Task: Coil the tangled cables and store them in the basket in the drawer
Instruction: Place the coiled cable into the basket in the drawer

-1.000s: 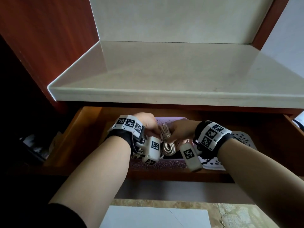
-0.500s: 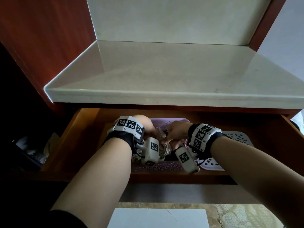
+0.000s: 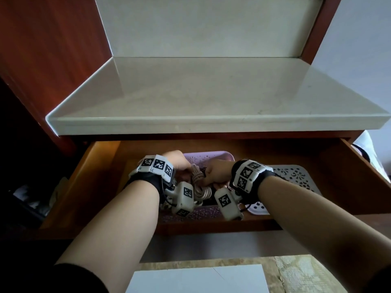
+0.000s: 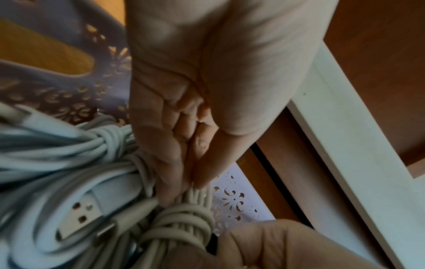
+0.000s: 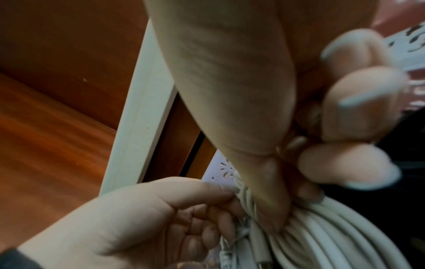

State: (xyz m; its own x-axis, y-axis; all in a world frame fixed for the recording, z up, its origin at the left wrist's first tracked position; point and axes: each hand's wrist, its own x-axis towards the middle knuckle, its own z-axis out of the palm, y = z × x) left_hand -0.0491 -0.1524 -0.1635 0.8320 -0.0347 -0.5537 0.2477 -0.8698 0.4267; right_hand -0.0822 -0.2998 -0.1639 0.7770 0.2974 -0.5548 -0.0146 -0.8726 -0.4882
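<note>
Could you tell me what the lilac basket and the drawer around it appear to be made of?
The lilac perforated basket looks like moulded plastic: thin matte walls pierced with cut-out floral patterns. The reddish-brown drawer looks like wood or wood veneer with a smooth, slightly glossy finish; which of the two cannot be told.

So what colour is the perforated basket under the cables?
Pale purple basket, clearest in the head view.

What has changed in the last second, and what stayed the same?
Both hands, the left hand and the right hand, went lower with the coiled cable, deeper into the purple basket in the drawer. Nothing was released: both hands keep their grip. The basket and drawer stayed put.
</note>
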